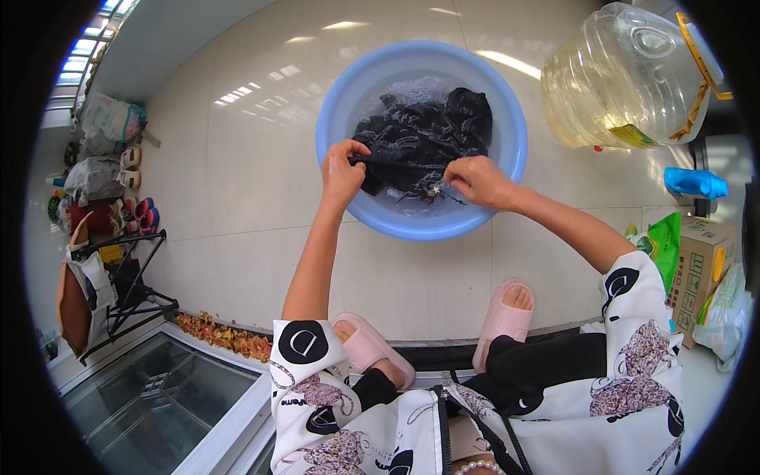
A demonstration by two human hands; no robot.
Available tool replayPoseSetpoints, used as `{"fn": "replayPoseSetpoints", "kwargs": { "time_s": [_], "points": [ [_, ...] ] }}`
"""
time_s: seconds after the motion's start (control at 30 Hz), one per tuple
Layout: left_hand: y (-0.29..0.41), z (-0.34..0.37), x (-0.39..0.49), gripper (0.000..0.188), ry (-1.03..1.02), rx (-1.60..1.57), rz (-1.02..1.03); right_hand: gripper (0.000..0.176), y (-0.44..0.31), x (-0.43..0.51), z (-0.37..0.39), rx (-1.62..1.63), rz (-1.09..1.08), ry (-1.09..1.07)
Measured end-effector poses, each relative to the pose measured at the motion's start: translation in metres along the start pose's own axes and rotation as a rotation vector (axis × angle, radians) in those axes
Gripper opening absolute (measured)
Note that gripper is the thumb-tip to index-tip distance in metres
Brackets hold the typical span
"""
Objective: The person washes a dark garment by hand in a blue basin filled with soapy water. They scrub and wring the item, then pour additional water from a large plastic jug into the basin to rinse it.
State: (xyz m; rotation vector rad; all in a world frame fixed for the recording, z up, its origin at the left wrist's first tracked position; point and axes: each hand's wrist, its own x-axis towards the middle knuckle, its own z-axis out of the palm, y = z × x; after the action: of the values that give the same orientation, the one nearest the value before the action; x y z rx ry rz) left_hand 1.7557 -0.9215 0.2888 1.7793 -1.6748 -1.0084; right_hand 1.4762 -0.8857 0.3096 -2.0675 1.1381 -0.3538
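Note:
A round blue plastic basin [421, 228] stands on the tiled floor in front of me, holding water with some suds. In it lies a soaked black garment [415, 127], bunched up and partly under the water. My left hand [344, 172] pinches one end of a stretched black edge of the cloth at the basin's near left. The other end of that edge is gripped by my right hand [478, 181], with its fingers curled. Below the right hand, a small pale ornament [436, 190] shows on the cloth; its exact kind is unclear.
Right of the basin lies a large clear plastic jug [617, 83]. A blue bottle [694, 183], a green bag [664, 243] and a cardboard box [703, 267] are further right. Shoes [145, 215] and a folding stool [127, 279] stand left. Pink slippers [377, 347] are on my feet.

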Motion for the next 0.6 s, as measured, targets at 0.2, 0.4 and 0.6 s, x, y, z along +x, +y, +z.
{"fn": "replayPoseSetpoints", "kwargs": {
  "time_s": [0.2,0.4,0.6],
  "points": [
    [0.001,-0.009,-0.001,0.019,-0.01,-0.041,0.031,0.009,0.014,0.021,0.005,-0.247,0.153,0.154],
    [0.004,0.002,0.0,0.032,-0.01,0.227,0.055,0.016,0.038,0.037,0.019,-0.588,0.134,0.234],
    [0.009,0.005,0.002,0.031,-0.008,0.27,0.123,0.012,0.051,0.047,-0.009,-0.13,0.361,0.308]
  ]
}}
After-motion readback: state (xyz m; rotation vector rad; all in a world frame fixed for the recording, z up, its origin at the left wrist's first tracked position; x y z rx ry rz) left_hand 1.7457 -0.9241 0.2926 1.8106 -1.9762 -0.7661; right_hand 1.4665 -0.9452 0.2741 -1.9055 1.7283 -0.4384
